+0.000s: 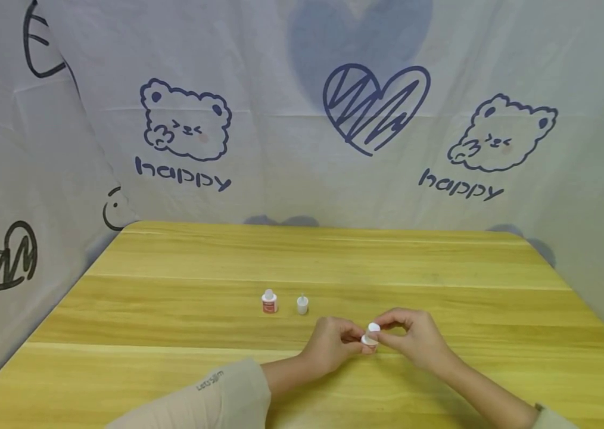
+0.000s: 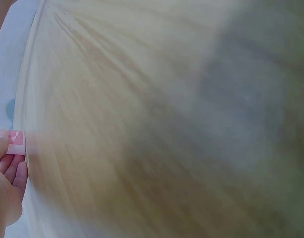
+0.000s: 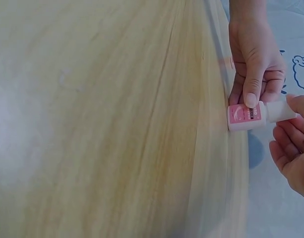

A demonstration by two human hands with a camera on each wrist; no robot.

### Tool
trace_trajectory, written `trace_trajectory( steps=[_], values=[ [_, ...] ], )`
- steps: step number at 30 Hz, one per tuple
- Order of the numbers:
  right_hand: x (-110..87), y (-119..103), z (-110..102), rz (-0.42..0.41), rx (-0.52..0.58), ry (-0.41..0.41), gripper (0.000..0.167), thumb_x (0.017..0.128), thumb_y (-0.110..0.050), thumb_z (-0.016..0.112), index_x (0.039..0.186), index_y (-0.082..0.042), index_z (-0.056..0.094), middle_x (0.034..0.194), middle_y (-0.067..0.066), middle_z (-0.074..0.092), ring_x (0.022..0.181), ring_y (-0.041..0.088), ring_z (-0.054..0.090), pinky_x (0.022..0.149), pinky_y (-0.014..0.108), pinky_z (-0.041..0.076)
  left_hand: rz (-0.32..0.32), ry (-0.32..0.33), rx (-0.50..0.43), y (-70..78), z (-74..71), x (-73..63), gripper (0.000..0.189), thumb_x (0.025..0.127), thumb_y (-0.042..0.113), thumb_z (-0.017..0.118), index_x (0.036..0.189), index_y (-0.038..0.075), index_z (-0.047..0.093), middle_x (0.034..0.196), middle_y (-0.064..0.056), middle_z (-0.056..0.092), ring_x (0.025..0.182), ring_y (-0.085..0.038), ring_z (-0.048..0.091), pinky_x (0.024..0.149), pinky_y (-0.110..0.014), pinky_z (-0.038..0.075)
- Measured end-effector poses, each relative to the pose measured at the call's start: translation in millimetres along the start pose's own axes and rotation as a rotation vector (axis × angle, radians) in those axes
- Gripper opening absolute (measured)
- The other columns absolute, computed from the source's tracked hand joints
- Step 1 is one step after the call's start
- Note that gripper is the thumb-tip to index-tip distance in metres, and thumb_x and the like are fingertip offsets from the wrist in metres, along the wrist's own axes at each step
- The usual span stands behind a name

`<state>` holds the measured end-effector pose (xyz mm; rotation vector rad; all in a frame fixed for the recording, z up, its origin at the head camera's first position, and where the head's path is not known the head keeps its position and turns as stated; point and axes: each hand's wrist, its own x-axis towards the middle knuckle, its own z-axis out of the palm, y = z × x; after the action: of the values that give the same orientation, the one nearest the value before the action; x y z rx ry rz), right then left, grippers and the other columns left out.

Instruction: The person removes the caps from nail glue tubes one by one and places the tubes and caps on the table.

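In front of me a small white glue-type bottle (image 3: 243,118) with a pink label stands upright at the table surface in the head view. My left hand (image 1: 327,347) grips its body from the left, thumb across the label in the right wrist view. On the bottle's neck sits a white cap (image 3: 278,111), pinched between thumb and fingers of my right hand (image 1: 417,338). In the left wrist view, a corner of the pink label (image 2: 16,139) shows beyond the left hand's fingers.
Left of the hands and farther back stands a second small bottle (image 1: 269,304) with a red label and a translucent top. Beside it is a loose white cap (image 1: 302,305) with a thin stem pointing up. The wooden table (image 1: 184,256) meets a printed cloth (image 1: 280,149) behind.
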<state>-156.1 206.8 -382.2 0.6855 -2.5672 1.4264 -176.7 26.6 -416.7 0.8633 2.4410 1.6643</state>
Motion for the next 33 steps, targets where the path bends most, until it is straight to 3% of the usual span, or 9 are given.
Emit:
trace_trajectory(
  steps=[9,20,33],
  values=[
    [1.6,0.5,-3.3,-0.067,-0.031,-0.03,0.01,0.08,-0.01,0.072,0.089,-0.004,0.072,0.087,0.008,0.072,0.079,0.0,0.062,0.075,0.023,0.055,-0.02,-0.012,-0.012,3.2,-1.2,-0.1,0.015,0.075,0.007,0.074,0.086,-0.003,0.072,0.084,-0.014,0.072,0.075,-0.012,0.07,0.065,-0.008,0.051],
    [4.0,4.2,-9.8,-0.093,-0.004,-0.137,0.015,0.085,-0.006,0.066,0.096,0.004,0.069,0.093,0.016,0.07,0.083,-0.001,0.061,0.075,0.023,0.055,-0.039,-0.017,-0.014,3.3,-1.5,0.1,0.015,0.076,0.009,0.074,0.086,-0.001,0.073,0.084,-0.013,0.072,0.076,-0.012,0.07,0.065,-0.008,0.051],
    [0.9,5.0,1.4,-0.026,0.037,-0.015,0.015,0.079,-0.005,0.071,0.092,0.002,0.068,0.089,0.015,0.07,0.079,0.0,0.061,0.073,0.021,0.055,-0.024,-0.006,0.0,2.2,-0.6,-0.1,0.014,0.076,0.009,0.074,0.085,-0.001,0.073,0.083,-0.012,0.072,0.075,-0.011,0.07,0.065,-0.008,0.051]
  ],
)
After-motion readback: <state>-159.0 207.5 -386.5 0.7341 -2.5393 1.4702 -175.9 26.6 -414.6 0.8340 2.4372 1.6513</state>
